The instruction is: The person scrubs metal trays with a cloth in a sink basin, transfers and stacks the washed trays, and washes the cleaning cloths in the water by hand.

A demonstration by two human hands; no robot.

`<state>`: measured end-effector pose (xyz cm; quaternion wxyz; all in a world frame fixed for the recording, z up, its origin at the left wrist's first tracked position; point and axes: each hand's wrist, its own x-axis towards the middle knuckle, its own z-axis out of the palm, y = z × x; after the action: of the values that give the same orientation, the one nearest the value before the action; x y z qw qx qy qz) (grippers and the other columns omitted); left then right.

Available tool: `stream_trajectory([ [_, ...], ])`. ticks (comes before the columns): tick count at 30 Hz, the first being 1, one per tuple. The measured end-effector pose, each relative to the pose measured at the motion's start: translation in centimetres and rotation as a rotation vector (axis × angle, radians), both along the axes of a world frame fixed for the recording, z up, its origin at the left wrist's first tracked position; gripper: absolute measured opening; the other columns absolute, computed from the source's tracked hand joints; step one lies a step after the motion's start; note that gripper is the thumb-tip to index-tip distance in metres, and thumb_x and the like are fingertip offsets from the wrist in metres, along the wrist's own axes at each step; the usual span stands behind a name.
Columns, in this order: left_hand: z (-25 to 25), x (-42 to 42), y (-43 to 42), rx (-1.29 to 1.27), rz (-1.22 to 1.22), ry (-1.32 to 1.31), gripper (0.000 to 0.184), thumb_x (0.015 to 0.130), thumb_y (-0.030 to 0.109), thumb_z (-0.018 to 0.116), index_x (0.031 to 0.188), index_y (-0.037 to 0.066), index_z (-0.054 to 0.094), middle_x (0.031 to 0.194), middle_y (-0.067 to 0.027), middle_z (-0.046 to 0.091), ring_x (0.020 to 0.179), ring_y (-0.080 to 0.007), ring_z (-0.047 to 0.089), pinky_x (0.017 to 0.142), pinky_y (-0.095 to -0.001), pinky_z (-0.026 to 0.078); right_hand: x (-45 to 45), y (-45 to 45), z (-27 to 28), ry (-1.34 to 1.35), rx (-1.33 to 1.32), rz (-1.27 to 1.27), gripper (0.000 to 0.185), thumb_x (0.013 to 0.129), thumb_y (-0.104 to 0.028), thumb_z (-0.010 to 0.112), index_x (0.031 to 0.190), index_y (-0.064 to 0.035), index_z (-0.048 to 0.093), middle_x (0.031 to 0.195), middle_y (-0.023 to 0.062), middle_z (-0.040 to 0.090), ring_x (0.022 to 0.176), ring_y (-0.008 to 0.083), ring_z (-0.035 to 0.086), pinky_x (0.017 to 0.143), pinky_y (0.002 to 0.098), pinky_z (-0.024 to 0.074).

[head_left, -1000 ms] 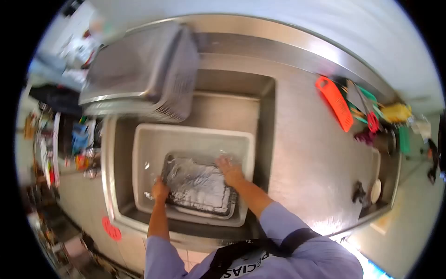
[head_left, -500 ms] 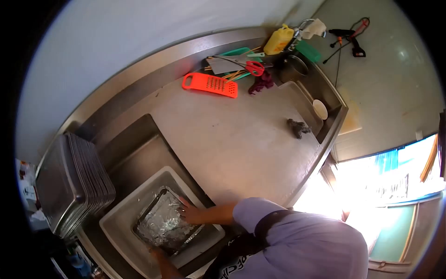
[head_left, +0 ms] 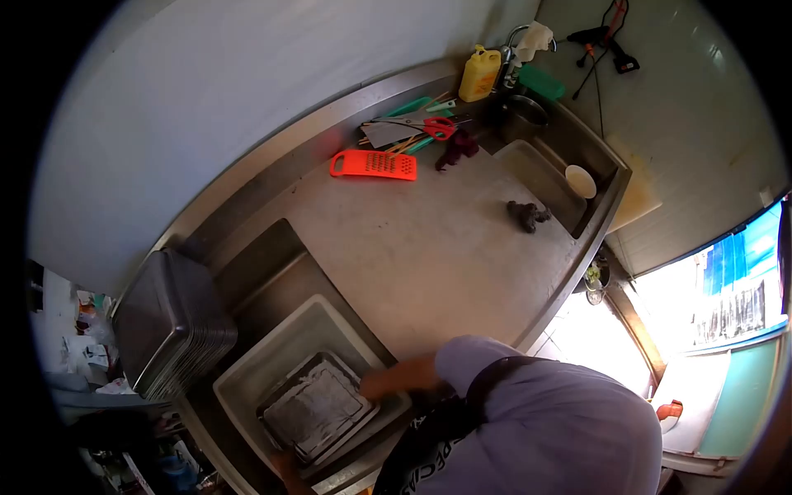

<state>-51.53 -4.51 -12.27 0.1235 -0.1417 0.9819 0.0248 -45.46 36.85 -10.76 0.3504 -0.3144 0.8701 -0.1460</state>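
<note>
A rectangular metal tray (head_left: 318, 412) lies inside a pale plastic basin (head_left: 235, 371), its surface whitish grey and patchy. My right hand (head_left: 375, 386) is closed at the tray's upper right edge; it is blurred and its fingertips are hidden. At the tray's lower left corner is my left hand (head_left: 285, 462), too dark and smeared to make out its fingers. The basin sits in a sunken metal sink (head_left: 268, 285).
A stack of metal trays (head_left: 177, 322) stands left of the basin. An orange grater (head_left: 375, 164), scissors (head_left: 439, 128), a yellow jug (head_left: 480, 74) and a pot (head_left: 524, 120) line the back of the counter. A dark scrubber (head_left: 528, 215) lies nearer the right edge.
Crumpled shiny foil covered the tray; now a flatter, duller surface shows. My right hand has moved from spread fingers on the foil to the tray's edge. The camera view has shifted.
</note>
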Motion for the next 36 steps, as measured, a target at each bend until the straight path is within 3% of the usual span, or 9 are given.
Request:
stream_trajectory([
  [7,9.4,-1.4,0.6,0.172,-0.133,0.148,0.033,0.061,0.019,0.061,0.087,-0.001,0.063,0.073,-0.021,0.064,0.074,-0.039,0.064,0.067,-0.0446,0.049,1.6,2.5,5.0,-0.052,-0.019,-0.022,0.025,0.079,-0.026,0.059,0.092,-0.007,0.067,0.093,0.0164,0.066,0.087,0.0335,0.063,0.07,0.0466,0.0506],
  [11,15.4,-3.5,4.3,0.339,-0.152,0.153,0.038,0.066,0.023,0.06,0.099,0.004,0.063,0.093,-0.0209,0.066,0.085,-0.0405,0.063,0.07,-0.047,0.049,2.1,1.8,0.0,-0.01,-0.089,0.025,0.027,0.08,-0.026,0.057,0.097,-0.0059,0.064,0.094,0.0163,0.065,0.087,0.0328,0.062,0.071,0.0444,0.0503],
  [16,24.1,0.0,14.8,-0.146,-0.135,0.24,0.039,0.075,0.019,0.054,0.113,0.008,0.06,0.093,-0.0201,0.065,0.094,-0.0377,0.061,0.075,-0.0485,0.049,4.0,4.2,4.5,-0.048,0.003,-0.032,0.025,0.083,-0.02,0.053,0.099,-0.003,0.062,0.091,0.0166,0.065,0.085,0.0336,0.062,0.072,0.0426,0.0496],
  [23,29.6,5.2,17.7,-0.135,-0.574,0.542,0.061,0.076,0.003,0.051,0.135,0.015,0.044,0.105,-0.0134,0.061,0.09,-0.0295,0.063,0.067,-0.0419,0.05,3.4,6.2,6.6,0.062,-0.306,-0.297,0.03,0.088,-0.024,0.051,0.107,-0.0037,0.059,0.102,0.0178,0.062,0.095,0.0334,0.059,0.078,0.0418,0.0484],
  [25,29.7,6.0,16.5,-0.15,-0.691,0.598,0.065,0.075,-0.002,0.048,0.138,0.016,0.041,0.106,-0.0124,0.06,0.086,-0.0291,0.063,0.066,-0.0398,0.05,-1.0,4.6,-1.6,0.353,-0.449,-0.164,0.033,0.09,-0.03,0.049,0.108,-0.0032,0.057,0.107,0.0174,0.06,0.097,0.0326,0.059,0.077,0.0431,0.0489],
  [27,31.9,8.4,17.9,-0.194,-0.726,0.68,0.066,0.074,-0.006,0.05,0.137,0.013,0.042,0.106,-0.013,0.06,0.087,-0.029,0.063,0.066,-0.0382,0.05,-2.2,4.4,-2.3,0.059,-0.692,-0.417,0.039,0.092,-0.036,0.046,0.112,-0.0031,0.055,0.114,0.0173,0.057,0.102,0.0314,0.057,0.079,0.0449,0.0489],
  [29,32.6,9.8,18.0,-0.188,-0.794,0.783,0.065,0.074,-0.006,0.053,0.136,0.01,0.043,0.106,-0.0137,0.06,0.088,-0.0289,0.063,0.067,-0.037,0.051,-1.8,7.3,6.3,-0.877,-0.925,-1.023,0.046,0.094,-0.043,0.043,0.117,-0.0033,0.052,0.122,0.0174,0.054,0.108,0.03,0.055,0.084,0.0471,0.0484],
  [33,32.8,11.5,16.6,-0.126,-0.972,0.914,0.046,0.082,-0.001,0.058,0.127,0.003,0.05,0.106,-0.0162,0.06,0.091,-0.0301,0.062,0.074,-0.0377,0.051,-0.5,10.5,16.7,-1.214,-1.401,-1.483,0.054,0.094,-0.048,0.04,0.126,-0.004,0.041,0.121,0.0196,0.052,0.11,0.0325,0.054,0.092,0.0489,0.0463],
  [36,33.2,12.5,17.6,-0.2,-1.165,1.003,0.032,0.085,-0.003,0.055,0.117,0.0,0.052,0.106,-0.0176,0.059,0.093,-0.0339,0.06,0.076,-0.0414,0.051,-3.1,11.3,14.5,-1.395,-1.645,-1.38,0.047,0.092,-0.04,0.047,0.12,-0.0016,0.045,0.117,0.0188,0.054,0.107,0.0329,0.056,0.09,0.0485,0.0473],
])
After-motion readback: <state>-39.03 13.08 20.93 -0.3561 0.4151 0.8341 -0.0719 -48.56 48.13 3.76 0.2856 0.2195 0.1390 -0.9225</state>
